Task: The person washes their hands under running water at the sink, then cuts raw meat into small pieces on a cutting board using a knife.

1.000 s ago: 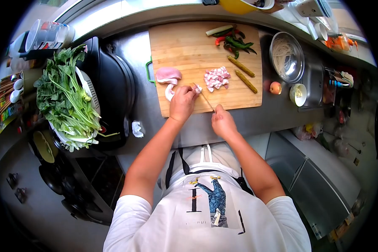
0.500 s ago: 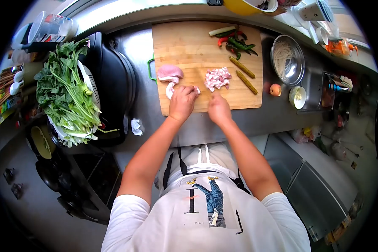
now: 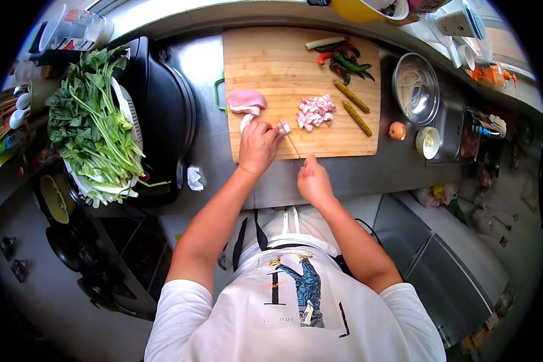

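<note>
On the wooden cutting board [image 3: 271, 54], my left hand [image 3: 259, 147] presses a strip of pink and white meat [image 3: 285, 128] with its fingers curled. My right hand [image 3: 314, 180], closed round the handle of a knife [image 3: 292, 145], is at the board's front edge. The thin blade points up and left, its tip at the strip's right end beside my left fingers. A larger piece of meat [image 3: 247, 99] lies behind my left hand. Diced meat [image 3: 315, 113] is piled right of the blade. Two brownish-green pickled stalks [image 3: 357, 119] lie farther right.
Red and green peppers [image 3: 347, 63] lie at the board's back right. Right of the board are a metal bowl of pale strips [image 3: 429, 89], an onion [image 3: 397, 130] and a small bowl [image 3: 428, 151]. Leafy greens [image 3: 93, 123] fill a white basket at the left.
My right hand has drawn back toward the counter's front edge with the knife, whose blade was blurred half a second ago. The view has shifted slightly. My left hand remains on the meat strip.
</note>
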`<state>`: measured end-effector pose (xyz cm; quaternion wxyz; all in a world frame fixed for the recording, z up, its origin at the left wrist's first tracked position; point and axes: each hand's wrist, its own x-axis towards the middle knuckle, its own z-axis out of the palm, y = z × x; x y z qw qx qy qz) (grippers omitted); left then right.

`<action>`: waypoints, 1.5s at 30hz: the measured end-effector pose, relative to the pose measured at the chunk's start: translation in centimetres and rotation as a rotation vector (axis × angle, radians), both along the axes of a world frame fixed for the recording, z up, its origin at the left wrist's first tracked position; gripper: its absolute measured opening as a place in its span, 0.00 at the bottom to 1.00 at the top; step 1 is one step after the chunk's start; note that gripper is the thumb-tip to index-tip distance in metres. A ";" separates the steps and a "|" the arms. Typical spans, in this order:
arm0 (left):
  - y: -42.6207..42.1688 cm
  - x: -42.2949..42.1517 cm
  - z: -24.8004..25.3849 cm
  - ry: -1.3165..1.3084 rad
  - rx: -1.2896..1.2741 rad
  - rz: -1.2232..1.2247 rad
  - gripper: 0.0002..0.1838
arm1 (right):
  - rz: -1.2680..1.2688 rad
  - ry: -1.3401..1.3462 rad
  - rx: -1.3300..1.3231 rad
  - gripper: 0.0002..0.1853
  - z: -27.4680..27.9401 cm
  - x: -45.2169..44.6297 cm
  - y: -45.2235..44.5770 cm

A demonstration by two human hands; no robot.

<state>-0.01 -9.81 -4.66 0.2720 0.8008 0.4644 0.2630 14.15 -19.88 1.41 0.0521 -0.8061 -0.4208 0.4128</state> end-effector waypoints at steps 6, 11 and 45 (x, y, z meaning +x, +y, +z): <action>0.2 0.1 -0.6 0.037 -0.008 -0.009 0.05 | 0.084 -0.109 0.040 0.10 -2.4 -0.7 2.5; 0.4 0.3 -0.4 0.081 0.006 -0.064 0.06 | 0.066 -0.071 0.046 0.10 -2.7 -1.1 5.7; 0.7 -1.3 0.9 0.170 0.074 -0.129 0.08 | 0.087 -0.025 0.068 0.08 -3.4 -1.2 2.5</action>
